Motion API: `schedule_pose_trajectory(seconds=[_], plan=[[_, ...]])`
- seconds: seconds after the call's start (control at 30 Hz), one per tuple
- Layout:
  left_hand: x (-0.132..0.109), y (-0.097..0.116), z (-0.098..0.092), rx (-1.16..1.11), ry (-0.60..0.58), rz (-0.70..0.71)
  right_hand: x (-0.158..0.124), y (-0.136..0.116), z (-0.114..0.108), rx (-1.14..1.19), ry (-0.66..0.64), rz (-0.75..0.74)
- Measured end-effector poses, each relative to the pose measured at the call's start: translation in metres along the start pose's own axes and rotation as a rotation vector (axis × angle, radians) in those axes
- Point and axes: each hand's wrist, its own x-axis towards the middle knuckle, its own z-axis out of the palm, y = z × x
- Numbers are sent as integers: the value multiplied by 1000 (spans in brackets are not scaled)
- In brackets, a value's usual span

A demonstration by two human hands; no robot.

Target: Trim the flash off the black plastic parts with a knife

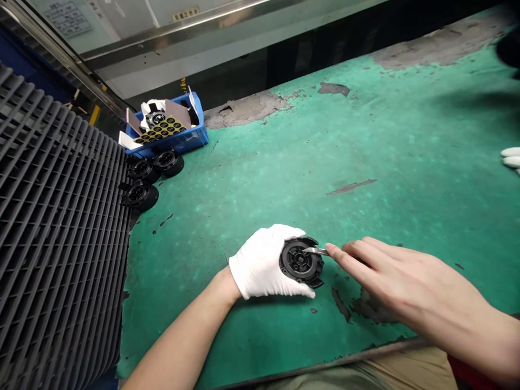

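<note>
My left hand (262, 264), in a white glove, is wrapped round a black round plastic part (301, 262) and holds it on edge just above the green mat. My right hand (382, 273) is bare and pinches thin metal tweezers (317, 251). The tweezer tip touches the face of the black part near its centre.
Three more black round parts (151, 176) lie at the mat's left edge beside a blue bin (184, 138) with sticker sheets. A dark slatted rack (57, 227) fills the left side. Another person's white-gloved fingers (512, 158) show at the right edge. The worn green mat (325, 162) covers the table.
</note>
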Motion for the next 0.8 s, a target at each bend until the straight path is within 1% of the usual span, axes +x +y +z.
schedule_pose_trajectory(seconds=[0.2, 0.3, 0.37, 0.47, 0.57, 0.67, 0.77, 0.8], plan=[[0, 2, -1, 6, -2, 5, 7, 19, 0, 13, -36, -84], [1, 3, -2, 21, -9, -7, 6, 25, 3, 36, -51, -123], [1, 3, -2, 23, -13, -9, 4, 27, 8, 51, -49, -121], [2, 3, -2, 15, -7, -2, 1, 29, 13, 79, -39, -80], [2, 2, -2, 7, 2, -1, 6, 35, 10, 113, -54, -121], [1, 0, -1, 3, 15, 4, 14, 42, 4, 129, -30, -176], [0, -1, 0, 12, 25, 29, 12, 41, 6, 155, -6, -152], [0, -1, 1, 16, 23, 34, 10, 40, 7, 173, -11, -114]])
